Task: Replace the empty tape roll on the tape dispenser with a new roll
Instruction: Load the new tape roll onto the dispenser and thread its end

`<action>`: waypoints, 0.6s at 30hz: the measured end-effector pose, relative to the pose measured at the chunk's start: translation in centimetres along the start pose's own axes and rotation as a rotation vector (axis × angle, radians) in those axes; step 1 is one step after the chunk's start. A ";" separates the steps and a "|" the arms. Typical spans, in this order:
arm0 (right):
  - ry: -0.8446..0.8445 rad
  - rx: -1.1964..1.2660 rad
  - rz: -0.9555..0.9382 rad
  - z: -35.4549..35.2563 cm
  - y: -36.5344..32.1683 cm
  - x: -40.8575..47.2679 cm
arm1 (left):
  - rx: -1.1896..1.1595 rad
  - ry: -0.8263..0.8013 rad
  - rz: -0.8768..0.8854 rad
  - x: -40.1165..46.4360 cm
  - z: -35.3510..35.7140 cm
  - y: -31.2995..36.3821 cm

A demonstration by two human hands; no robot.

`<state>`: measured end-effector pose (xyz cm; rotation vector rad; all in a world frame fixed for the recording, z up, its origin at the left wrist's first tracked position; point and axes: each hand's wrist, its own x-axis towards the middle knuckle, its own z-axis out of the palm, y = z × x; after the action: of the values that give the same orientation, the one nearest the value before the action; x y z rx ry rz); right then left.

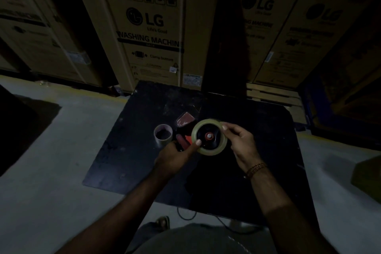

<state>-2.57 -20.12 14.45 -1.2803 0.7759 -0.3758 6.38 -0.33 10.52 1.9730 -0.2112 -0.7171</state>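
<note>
A red and black tape dispenser (184, 125) lies on the black table (144, 113). A full roll of clear tape (214, 150) sits around the dispenser's hub, whose red centre shows. My left hand (175, 155) grips the dispenser's handle, with the thumb pressed on the roll's left rim. My right hand (239, 140) pinches the roll's upper right edge with thumb and fingers. An empty cardboard tape core (163, 134) stands on end to the left of the dispenser, apart from both hands.
Large cardboard washing machine boxes (148, 33) stand in a row behind the table. A wooden pallet (274, 97) lies at the back right. Grey floor (57, 150) surrounds the table, and a cable (186, 215) runs under its near edge. The scene is dim.
</note>
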 end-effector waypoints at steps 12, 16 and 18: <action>-0.145 -0.206 -0.115 -0.3 -0.2 1.3 | 0.073 -0.054 0.094 -0.1 -0.6 -0.3; -0.163 -0.215 -0.119 0.1 -0.6 1.9 | 0.068 -0.024 0.023 -0.2 -1.3 -0.1; -0.194 -0.217 -0.121 0.7 -0.8 2.1 | 0.091 -0.028 0.033 -0.2 -1.6 0.0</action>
<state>-0.47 -21.22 14.62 -1.5470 0.5870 -0.2640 7.17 0.95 11.16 2.0420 -0.2974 -0.7259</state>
